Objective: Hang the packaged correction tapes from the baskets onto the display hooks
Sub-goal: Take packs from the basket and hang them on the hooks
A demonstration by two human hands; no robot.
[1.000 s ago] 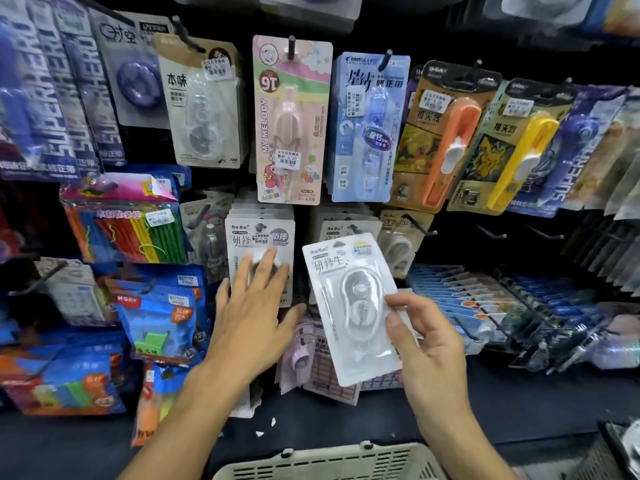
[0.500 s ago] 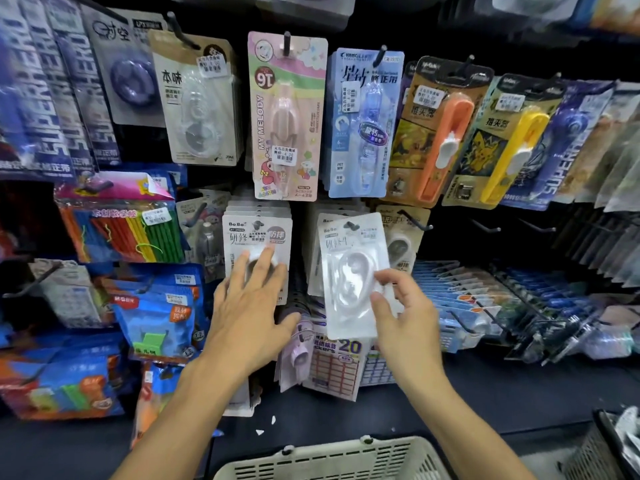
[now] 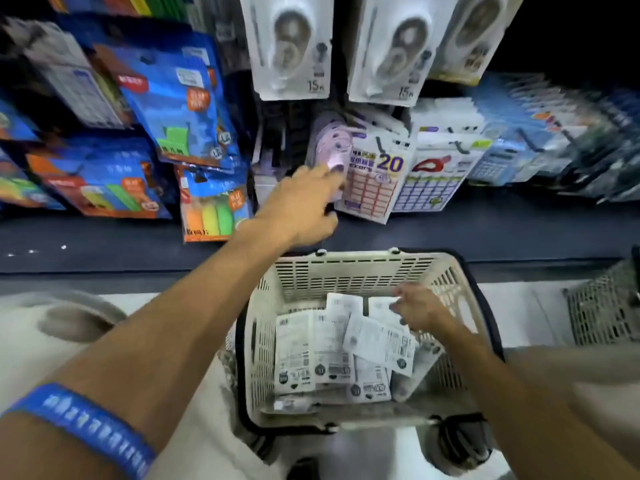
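Head view: the left hand (image 3: 301,206) reaches forward to the display, fingers extended toward a pink packaged item (image 3: 334,147) hanging low on the rack; blur hides whether they touch it. The right hand (image 3: 420,308) is down inside the cream basket (image 3: 349,271), fingertips on a packaged correction tape (image 3: 381,336) at the top of the pile; whether it pinches the pack I cannot tell. 2 more correction tape packs (image 3: 291,46) hang on hooks above. A blue wristband (image 3: 86,427) circles the left forearm.
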